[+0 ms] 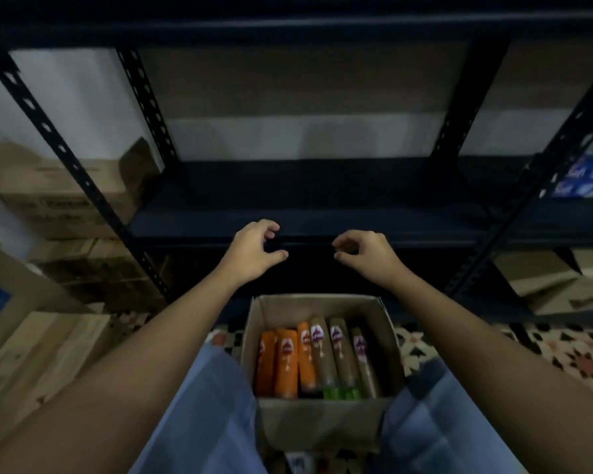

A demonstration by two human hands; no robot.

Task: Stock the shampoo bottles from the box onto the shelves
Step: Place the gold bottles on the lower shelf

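An open cardboard box (322,425) stands on the floor between my knees. Inside lie orange shampoo bottles (286,366) on the left and brown shampoo bottles (339,354) with green caps on the right. Both hands hover in front of the dark metal shelf (308,200), above and beyond the box. My left hand (250,251) and my right hand (367,253) have loosely curled fingers and hold nothing. The shelf board in front of me carries no bottles.
Perforated black uprights (65,159) frame the rack on both sides. Cardboard cartons (31,336) are stacked at the left. More cartons (555,285) sit low at the right, and blue packs (586,179) rest on the neighbouring shelf. The floor has patterned tiles (562,354).
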